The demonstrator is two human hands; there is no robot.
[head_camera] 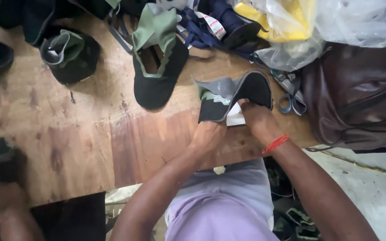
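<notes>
Gripping black shoe upper (235, 96) betw. both hands: left grip (208, 136) closed below, right grip (255, 116) closed inside.

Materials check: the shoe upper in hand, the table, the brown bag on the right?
Shoe upper: looks like black and grey fabric with green trim; matte, folds softly. Table: bare wood or plywood; visible grain, stains, worn patches. Brown bag: leather or imitation leather, cannot tell which; slight sheen, soft creases, stitched seams.

Black-and-grey shoe upper (231, 96), orange wristband (275, 143), brown bag (358, 98)
</notes>
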